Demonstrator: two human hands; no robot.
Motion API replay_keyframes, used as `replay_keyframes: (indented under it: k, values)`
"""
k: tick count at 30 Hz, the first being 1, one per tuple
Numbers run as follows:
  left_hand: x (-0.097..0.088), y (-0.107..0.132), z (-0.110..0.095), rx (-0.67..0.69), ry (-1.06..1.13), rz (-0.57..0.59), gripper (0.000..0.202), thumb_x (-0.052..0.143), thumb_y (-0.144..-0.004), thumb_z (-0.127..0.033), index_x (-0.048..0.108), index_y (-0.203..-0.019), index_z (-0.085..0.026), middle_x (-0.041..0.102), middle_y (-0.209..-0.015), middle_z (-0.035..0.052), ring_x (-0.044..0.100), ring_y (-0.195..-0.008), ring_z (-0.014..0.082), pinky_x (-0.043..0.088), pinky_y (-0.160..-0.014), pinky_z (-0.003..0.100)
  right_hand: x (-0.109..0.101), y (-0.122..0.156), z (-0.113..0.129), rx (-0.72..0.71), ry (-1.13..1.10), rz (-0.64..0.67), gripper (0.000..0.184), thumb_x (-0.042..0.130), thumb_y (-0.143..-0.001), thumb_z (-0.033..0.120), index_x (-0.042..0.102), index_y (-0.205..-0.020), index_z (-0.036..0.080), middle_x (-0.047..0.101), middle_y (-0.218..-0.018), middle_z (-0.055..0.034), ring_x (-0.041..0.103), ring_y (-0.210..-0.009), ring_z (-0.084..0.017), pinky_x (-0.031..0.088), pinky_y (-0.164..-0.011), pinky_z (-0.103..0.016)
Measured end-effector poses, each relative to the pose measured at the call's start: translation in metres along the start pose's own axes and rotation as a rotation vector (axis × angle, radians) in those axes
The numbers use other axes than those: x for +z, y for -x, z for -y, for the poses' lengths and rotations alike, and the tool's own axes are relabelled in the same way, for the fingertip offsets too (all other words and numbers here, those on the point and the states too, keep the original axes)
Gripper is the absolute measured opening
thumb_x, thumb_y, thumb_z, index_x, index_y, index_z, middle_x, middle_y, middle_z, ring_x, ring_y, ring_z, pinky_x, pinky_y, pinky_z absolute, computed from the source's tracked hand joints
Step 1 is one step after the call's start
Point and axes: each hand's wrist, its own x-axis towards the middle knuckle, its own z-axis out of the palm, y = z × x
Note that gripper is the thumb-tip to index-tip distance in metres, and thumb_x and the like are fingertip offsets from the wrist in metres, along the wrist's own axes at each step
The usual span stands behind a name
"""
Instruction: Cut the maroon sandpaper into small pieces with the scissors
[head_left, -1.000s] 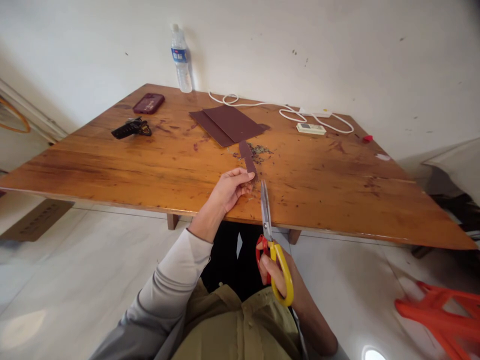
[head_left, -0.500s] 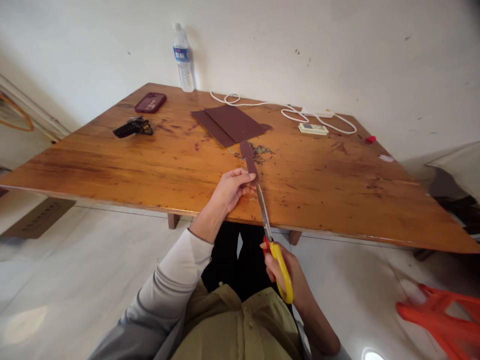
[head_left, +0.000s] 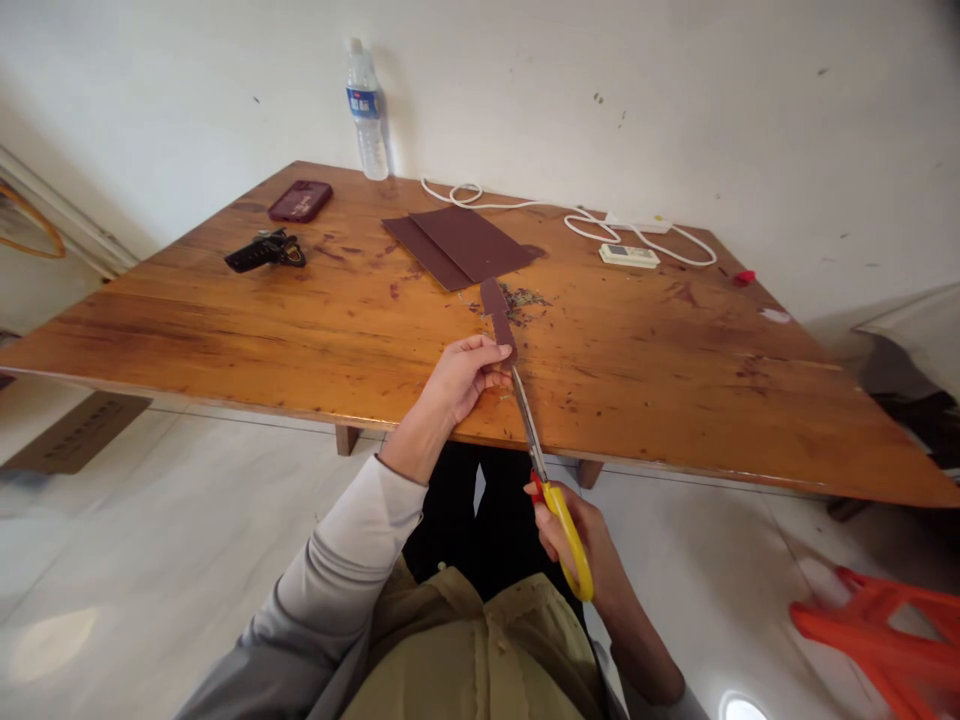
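Observation:
My left hand (head_left: 469, 375) pinches the near end of a narrow dark-red strip (head_left: 500, 318) between thumb and fingers, just above the tabletop. In my right hand (head_left: 574, 535) is a pair of scissors (head_left: 534, 440) with yellow and red handles. Their blades point away from me, and the tips meet the strip's near end beside my left thumb. Whether the blades are parted there is too small to tell. Beyond the strip lie two overlapping dark-red sheets (head_left: 469, 243). Small dark scraps (head_left: 529, 302) are scattered right of the strip.
On the wooden table (head_left: 675, 370) stand or lie a plastic bottle (head_left: 367, 125), a phone (head_left: 301, 201), a black key case (head_left: 259, 252), a white cable (head_left: 517, 205) and a small remote (head_left: 628, 257). An orange stool (head_left: 870, 620) is on the floor at right.
My right hand and the scissor handles have shifted slightly to the right. My left hand keeps its pinch on the strip in nearly the same place.

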Motion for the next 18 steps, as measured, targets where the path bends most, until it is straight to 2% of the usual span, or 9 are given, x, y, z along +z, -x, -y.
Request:
replay_keyframes:
  k: [4,10,18]
  values:
    - [0.000,0.000,0.000,-0.006,-0.016,0.002,0.028,0.077,-0.068,-0.012,0.052,-0.057,-0.015,0.054,-0.057,-0.0029,0.054,-0.050,0.0070,0.052,-0.054,0.022,-0.001,-0.001,0.000,0.017,-0.016,-0.021,0.037,0.061,-0.091,0.052,0.068,-0.103,0.019,0.038,-0.055,0.0083,0.036,-0.045,-0.011,0.029,-0.046,-0.026]
    - [-0.001,0.000,-0.002,-0.023,-0.028,0.012,0.027,0.078,-0.069,-0.014,0.053,-0.058,-0.015,0.055,-0.055,-0.0021,0.057,-0.049,0.0085,0.053,-0.054,0.022,-0.008,-0.006,-0.011,0.030,0.020,-0.034,0.043,0.063,-0.087,0.056,0.070,-0.103,0.017,0.034,-0.048,0.0101,0.031,-0.039,-0.010,0.023,-0.040,-0.025]
    - [0.001,0.000,-0.004,-0.037,-0.034,-0.001,0.023,0.074,-0.070,-0.010,0.054,-0.058,-0.013,0.055,-0.054,-0.0022,0.057,-0.046,0.0076,0.052,-0.051,0.020,-0.010,-0.008,-0.016,0.016,0.014,-0.027,0.050,0.063,-0.086,0.061,0.070,-0.105,0.016,0.035,-0.049,0.0098,0.033,-0.039,-0.009,0.025,-0.039,-0.024]
